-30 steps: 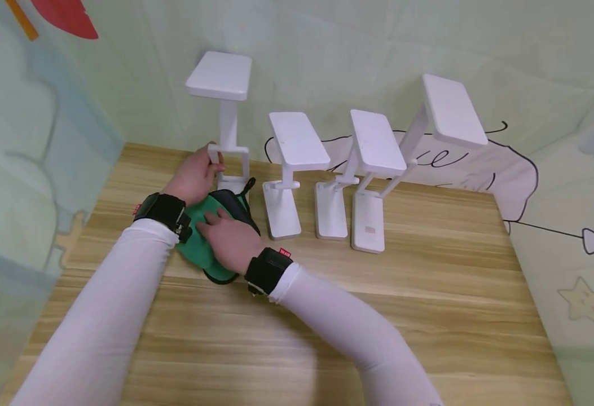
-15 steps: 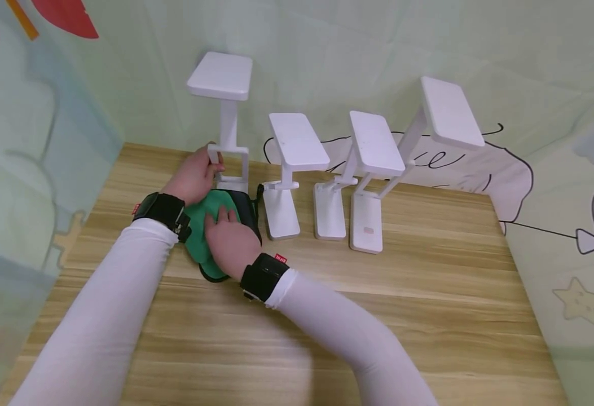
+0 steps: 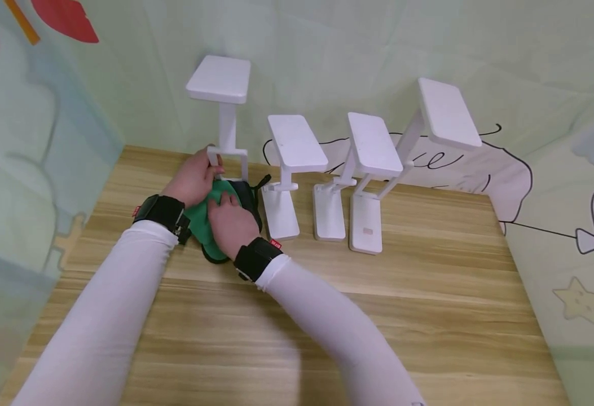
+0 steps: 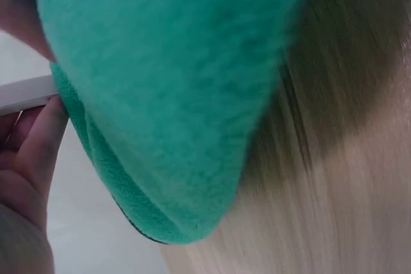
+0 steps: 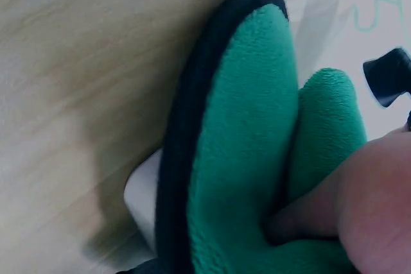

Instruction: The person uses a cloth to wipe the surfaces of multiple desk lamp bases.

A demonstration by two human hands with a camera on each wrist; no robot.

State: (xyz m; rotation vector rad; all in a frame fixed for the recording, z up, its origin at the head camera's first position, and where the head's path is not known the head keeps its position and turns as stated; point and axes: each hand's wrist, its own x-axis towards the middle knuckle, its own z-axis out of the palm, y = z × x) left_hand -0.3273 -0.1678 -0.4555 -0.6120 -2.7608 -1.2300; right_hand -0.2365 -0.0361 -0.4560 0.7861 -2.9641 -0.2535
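Note:
At the left end of a row of white folding desk lamps, my left hand (image 3: 195, 176) pinches the lower arm frame of the leftmost desk lamp (image 3: 228, 127). My right hand (image 3: 233, 225) grips a green plush cleaning cloth (image 3: 201, 226) with black backing and a black loop, over that lamp's base. The cloth covers most of the base. In the right wrist view, the right thumb (image 5: 308, 213) presses into a fold of the cloth, and a white corner of the base (image 5: 142, 194) shows beside its black edge. The left wrist view has cloth (image 4: 167, 94) close to the left fingers.
To the right stand a second lamp (image 3: 281, 211), a third lamp (image 3: 329, 211) and a taller fourth lamp (image 3: 366, 225). Their heads overhang towards the wall. A printed fabric backdrop (image 3: 327, 51) encloses the wood-grain table (image 3: 429, 316) at the back and sides.
My right hand has moved up and slightly left, pushing the cloth back along the lamp base and bunching it. The left hand keeps its hold on the lamp.

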